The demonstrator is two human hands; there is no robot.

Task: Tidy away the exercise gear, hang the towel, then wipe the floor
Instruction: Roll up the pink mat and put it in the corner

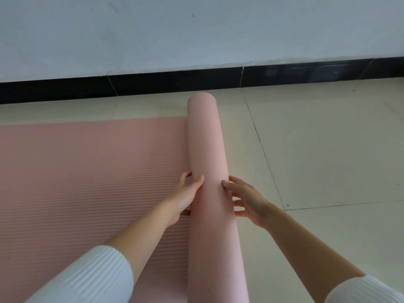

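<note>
Mat roll (207, 138), near end cut off: left hand (185, 197) grips, right hand (247, 200) presses open-fingered.

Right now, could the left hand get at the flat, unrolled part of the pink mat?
Probably yes. The left hand grips the roll on its left side, and the flat part of the mat lies right beneath it with nothing in between.

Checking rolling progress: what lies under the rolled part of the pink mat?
The flat stretch of mat runs out from under the roll leftward; tiled floor shows to its right. Directly beneath is covered.
</note>
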